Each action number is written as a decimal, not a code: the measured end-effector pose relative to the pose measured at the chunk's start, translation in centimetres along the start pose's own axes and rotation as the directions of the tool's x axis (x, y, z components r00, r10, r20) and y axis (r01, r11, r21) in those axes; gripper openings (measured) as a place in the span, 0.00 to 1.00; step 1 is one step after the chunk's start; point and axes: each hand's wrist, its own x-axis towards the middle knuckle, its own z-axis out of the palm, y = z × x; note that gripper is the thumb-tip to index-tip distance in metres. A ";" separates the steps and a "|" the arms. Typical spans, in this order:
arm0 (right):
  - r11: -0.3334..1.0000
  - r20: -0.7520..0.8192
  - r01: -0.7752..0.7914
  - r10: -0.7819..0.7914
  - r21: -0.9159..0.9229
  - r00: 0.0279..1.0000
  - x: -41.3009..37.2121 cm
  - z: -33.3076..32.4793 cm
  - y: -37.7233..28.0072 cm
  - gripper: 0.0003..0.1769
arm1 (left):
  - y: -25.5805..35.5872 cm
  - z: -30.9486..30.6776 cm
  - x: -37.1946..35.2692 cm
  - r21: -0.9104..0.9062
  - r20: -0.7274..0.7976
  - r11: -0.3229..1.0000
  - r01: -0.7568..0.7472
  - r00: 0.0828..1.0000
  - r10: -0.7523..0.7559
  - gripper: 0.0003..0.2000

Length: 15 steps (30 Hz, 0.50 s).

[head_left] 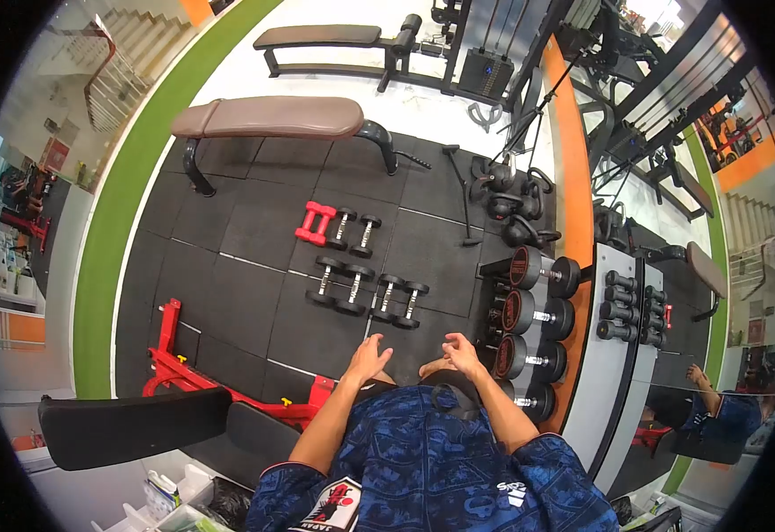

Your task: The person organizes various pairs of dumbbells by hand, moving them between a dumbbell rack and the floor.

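Observation:
My left hand (370, 359) is held in front of my body with its fingers apart and nothing in it. Level with it on the other side, my right hand (463, 353) is also empty, fingers loosely spread. Just beyond both hands, dumbbells with black heads and chrome handles lie on the dark mat, among them one dumbbell (387, 297) and its neighbour (411, 306). Another pair, a dumbbell (324, 281) and its twin (355, 289), lies to the left. Farther off are two smaller dumbbells (365, 237) beside red dumbbells (316, 223). Neither hand touches any of them.
A rack of large dumbbells (529, 359) stands close on my right, against a mirror. Kettlebells (516, 208) sit farther along. A brown bench (272, 117) stands ahead. To my left is a red-framed bench (175, 365) with a black pad (135, 428).

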 end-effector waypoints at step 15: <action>0.989 0.130 0.108 -0.095 -0.098 0.987 8.3 0.6 -8.7 0.19 | 0.1 -3.2 5.6 -0.330 -0.399 0.939 -0.102 0.916 -0.040 0.21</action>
